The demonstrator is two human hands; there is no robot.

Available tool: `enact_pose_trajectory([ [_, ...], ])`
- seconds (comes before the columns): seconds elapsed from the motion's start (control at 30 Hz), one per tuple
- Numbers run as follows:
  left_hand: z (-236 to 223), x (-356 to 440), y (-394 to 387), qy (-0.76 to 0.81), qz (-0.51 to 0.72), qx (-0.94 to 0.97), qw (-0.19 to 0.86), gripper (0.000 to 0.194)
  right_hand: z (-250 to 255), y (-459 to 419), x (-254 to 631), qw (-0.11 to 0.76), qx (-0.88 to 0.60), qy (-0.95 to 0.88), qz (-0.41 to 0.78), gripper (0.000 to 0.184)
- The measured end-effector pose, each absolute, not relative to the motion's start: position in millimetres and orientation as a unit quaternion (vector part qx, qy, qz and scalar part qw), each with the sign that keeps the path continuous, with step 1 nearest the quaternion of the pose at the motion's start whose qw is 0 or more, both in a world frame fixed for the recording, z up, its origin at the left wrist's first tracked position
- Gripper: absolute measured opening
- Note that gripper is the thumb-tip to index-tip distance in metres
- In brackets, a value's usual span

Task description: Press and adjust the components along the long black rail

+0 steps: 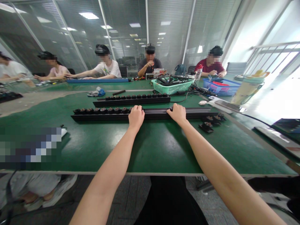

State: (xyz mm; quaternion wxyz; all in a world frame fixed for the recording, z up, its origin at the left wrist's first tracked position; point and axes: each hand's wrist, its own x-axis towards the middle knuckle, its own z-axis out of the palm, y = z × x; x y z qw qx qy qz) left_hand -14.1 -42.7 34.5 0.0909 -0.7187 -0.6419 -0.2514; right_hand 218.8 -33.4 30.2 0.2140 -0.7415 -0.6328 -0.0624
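The left hand [136, 117] and right hand [177, 114] are well apart, both curling over the long black rail [150, 115] and clamping it from above. Their wide spacing seems to be steadying its length evenly. The rail is lying crosswise at 12 o'clock, directly under both hands and parallel to the table's near edge. Its dark knobbed parts [100, 110] are running in a tight row toward 10 o'clock, ending at the left hand, while the stretch beneath the right hand is showing none. A second rail [132, 100] is sitting just beyond, its matching row apparently keeping the pieces ordered and within reach. Loose parts [207, 123] are lying near the rail's far end at 2 o'clock. A teal basket [172, 87] of cables is standing farther out at 1 o'clock, on the green table [154, 150].
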Motion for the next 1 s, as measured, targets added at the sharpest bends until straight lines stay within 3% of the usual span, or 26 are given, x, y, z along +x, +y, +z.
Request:
enact_pose_trajectory([
  [0.5,31.2,-15.0,-39.4,-0.637,-0.253,-0.719,0.111,0.028,29.7,-33.6,222.3,0.209,-0.747,-0.629,-0.057,0.041],
  [1.0,32.3,-14.9,-41.1,-0.641,-0.249,-0.719,0.1,0.03,23.6,-26.4,223.7,0.232,-0.749,-0.618,-0.053,0.032],
])
